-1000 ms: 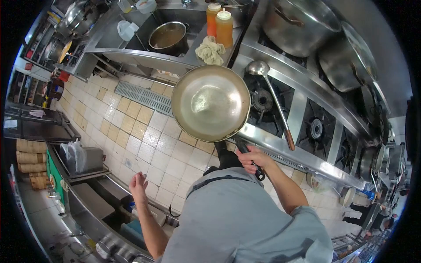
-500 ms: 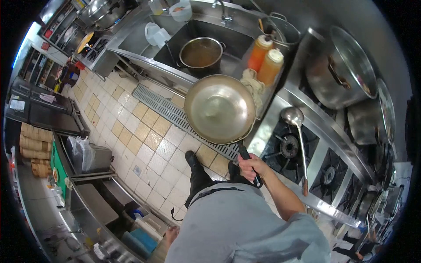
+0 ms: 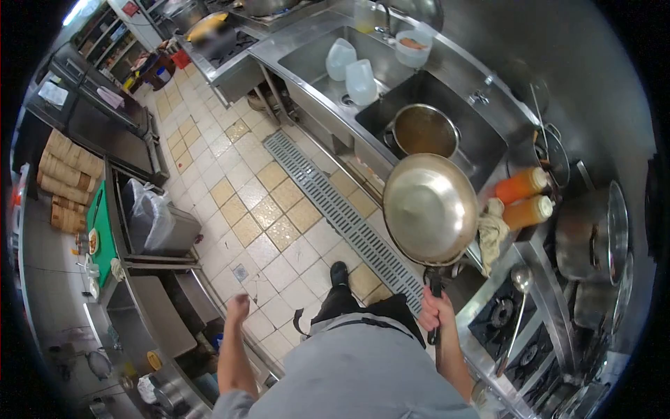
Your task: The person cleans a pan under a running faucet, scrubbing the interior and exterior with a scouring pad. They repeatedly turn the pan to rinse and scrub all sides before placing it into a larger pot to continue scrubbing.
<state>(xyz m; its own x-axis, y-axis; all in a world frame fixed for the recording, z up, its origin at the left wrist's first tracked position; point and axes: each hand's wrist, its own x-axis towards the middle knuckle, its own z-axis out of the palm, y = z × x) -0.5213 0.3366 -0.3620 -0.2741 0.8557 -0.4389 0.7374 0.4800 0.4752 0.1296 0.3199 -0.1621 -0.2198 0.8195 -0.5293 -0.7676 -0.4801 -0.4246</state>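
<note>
pan handle (image 3: 434,279) — partly finger-hidden

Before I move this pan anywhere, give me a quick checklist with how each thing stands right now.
1. Right hand closed on the pan handle: ok.
2. Pan empty: ok, no food visible inside.
3. Left hand free: ok, nothing visible in it.
4. Stovetop free of tools: not ok, the ladle lies on it.
5. Pan clear of the cloth: cannot tell; they look close, but the gap is unclear.
6. Nearest burner cool: cannot tell.
</note>
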